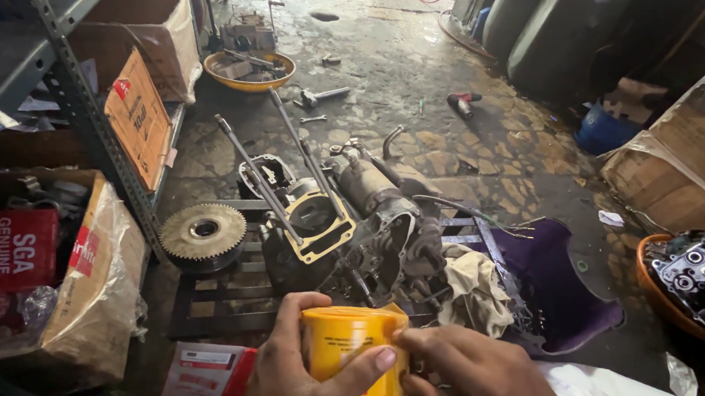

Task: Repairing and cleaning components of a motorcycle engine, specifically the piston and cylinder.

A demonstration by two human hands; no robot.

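- Your left hand wraps the small yellow cylindrical container from its 9 o'clock side; thumb lies across the front and the fingers are clamped on the wall, which keeps the container from turning.
- Your right hand comes in from 3 o'clock, fingertips pinched together against the container's right edge, seemingly at a seam or label there; I cannot tell what exactly is under them.
- The container is at 6 o'clock in the head view, held in the air close to your body, above a red-and-white printed carton on the floor.
- Just beyond at 12 o'clock, a greasy partly stripped engine block with long studs rests on a dark slatted metal pallet, which lifts it off the wet stone floor.
- A toothed steel gear wheel lies on the pallet at 10 o'clock, and a stained cream rag at 2 o'clock, both beside the block.
- A yellow bowl of loose metal parts stands well apart, at far 11 o'clock.
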